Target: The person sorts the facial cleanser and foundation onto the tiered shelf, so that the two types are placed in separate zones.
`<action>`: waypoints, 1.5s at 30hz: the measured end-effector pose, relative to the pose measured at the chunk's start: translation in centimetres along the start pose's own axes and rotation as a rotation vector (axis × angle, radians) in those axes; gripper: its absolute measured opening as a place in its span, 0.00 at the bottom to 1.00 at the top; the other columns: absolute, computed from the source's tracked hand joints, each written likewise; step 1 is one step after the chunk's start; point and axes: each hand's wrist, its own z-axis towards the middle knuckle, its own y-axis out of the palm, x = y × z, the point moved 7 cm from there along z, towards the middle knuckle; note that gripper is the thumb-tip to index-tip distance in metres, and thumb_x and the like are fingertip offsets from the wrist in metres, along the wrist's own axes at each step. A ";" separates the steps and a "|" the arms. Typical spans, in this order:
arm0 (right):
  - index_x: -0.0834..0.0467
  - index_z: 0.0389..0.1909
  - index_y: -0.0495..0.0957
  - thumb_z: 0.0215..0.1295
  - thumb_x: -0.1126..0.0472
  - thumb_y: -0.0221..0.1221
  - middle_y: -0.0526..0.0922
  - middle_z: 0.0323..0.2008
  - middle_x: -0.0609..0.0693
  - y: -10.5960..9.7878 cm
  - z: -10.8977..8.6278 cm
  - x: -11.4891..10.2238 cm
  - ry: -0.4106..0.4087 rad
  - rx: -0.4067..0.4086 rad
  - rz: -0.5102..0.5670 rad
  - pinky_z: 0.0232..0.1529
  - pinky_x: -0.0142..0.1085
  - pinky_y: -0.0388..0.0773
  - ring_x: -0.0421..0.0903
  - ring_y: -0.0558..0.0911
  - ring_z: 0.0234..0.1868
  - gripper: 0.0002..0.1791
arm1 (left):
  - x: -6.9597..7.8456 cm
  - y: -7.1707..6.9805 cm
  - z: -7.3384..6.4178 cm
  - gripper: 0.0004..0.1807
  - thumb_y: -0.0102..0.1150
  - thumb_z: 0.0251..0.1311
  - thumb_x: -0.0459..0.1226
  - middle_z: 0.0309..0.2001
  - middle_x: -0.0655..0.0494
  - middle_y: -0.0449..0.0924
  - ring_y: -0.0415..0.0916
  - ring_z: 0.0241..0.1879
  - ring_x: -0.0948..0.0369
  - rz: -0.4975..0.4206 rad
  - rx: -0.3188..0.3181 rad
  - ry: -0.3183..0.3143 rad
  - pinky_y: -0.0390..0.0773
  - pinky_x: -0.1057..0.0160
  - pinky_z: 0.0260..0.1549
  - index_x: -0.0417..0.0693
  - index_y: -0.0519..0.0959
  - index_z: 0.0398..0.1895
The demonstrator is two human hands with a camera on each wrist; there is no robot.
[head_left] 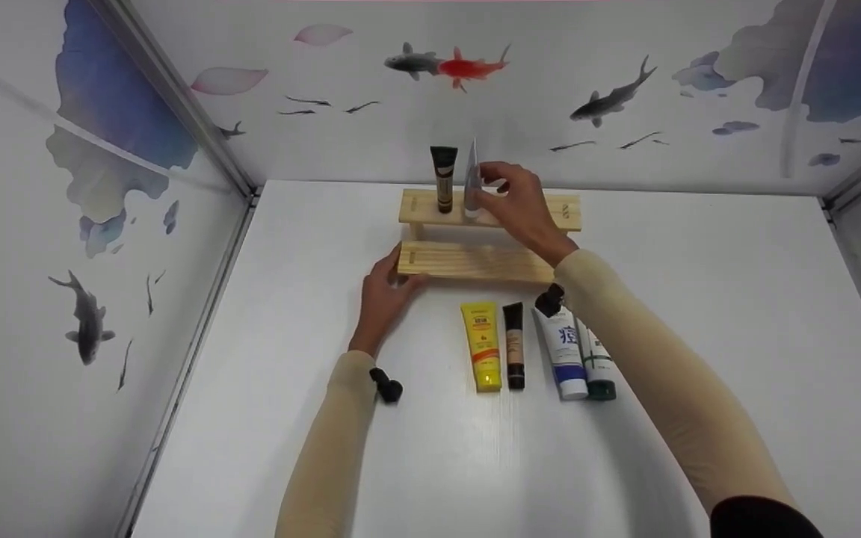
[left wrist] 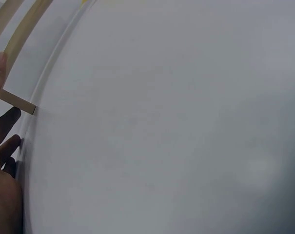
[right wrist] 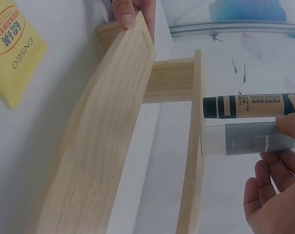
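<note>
A two-step wooden rack (head_left: 475,261) stands on the white table. On its upper step a black-and-tan tube (head_left: 444,179) stands upright on its cap. Beside it my right hand (head_left: 522,205) pinches a grey tube (right wrist: 254,138) between thumb and fingers, its white cap end right at the step's surface. My left hand (head_left: 387,295) grips the left end of the lower step, thumb on the front edge, as the right wrist view also shows. Only part of that hand appears at the edge of the left wrist view.
In front of the rack lie a yellow tube (head_left: 482,347), a slim black-capped tube (head_left: 514,346), a white-and-blue tube (head_left: 565,355) and a white tube with a green cap (head_left: 599,370). The right sleeve overlaps the last one. Printed walls (head_left: 535,90) stand behind and at the sides.
</note>
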 end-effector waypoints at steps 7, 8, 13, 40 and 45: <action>0.62 0.66 0.84 0.76 0.64 0.68 0.88 0.59 0.56 -0.2 -0.3 0.4 0.011 -0.004 0.016 0.59 0.42 0.78 0.53 0.83 0.60 0.21 | 0.2 0.0 0.1 0.51 0.75 0.67 0.58 0.78 0.43 0.74 0.70 0.78 0.49 -0.019 0.009 0.048 0.71 0.49 0.77 0.45 0.65 0.86; 0.62 0.66 0.84 0.76 0.63 0.68 0.88 0.59 0.55 -0.2 -0.4 0.4 0.010 -0.006 0.015 0.59 0.42 0.79 0.53 0.83 0.60 0.21 | 0.2 0.0 0.1 0.51 0.75 0.67 0.59 0.78 0.43 0.74 0.70 0.78 0.49 -0.017 0.010 0.045 0.71 0.49 0.77 0.46 0.65 0.86; 0.59 0.70 0.83 0.75 0.61 0.69 0.87 0.61 0.53 -0.5 -0.5 0.8 0.023 -0.023 -0.004 0.61 0.43 0.78 0.50 0.82 0.62 0.24 | 0.3 0.2 0.2 0.52 0.74 0.67 0.61 0.78 0.45 0.73 0.69 0.79 0.49 -0.003 0.005 0.034 0.69 0.49 0.79 0.48 0.65 0.86; 0.66 0.63 0.85 0.79 0.61 0.67 0.86 0.61 0.64 -8.5 -7.0 6.9 0.134 0.117 0.004 0.57 0.33 0.76 0.50 0.81 0.55 0.18 | 0.2 0.0 0.2 0.52 0.74 0.66 0.62 0.78 0.44 0.73 0.68 0.79 0.50 0.043 0.019 -0.005 0.68 0.51 0.79 0.47 0.66 0.86; 0.65 0.61 0.86 0.79 0.58 0.68 0.88 0.60 0.59 -9.5 -8.3 7.0 0.097 0.126 -0.011 0.58 0.35 0.75 0.47 0.82 0.55 0.18 | -0.1 0.0 0.1 0.53 0.74 0.66 0.62 0.78 0.46 0.73 0.69 0.79 0.51 0.039 0.023 -0.004 0.68 0.51 0.79 0.49 0.65 0.86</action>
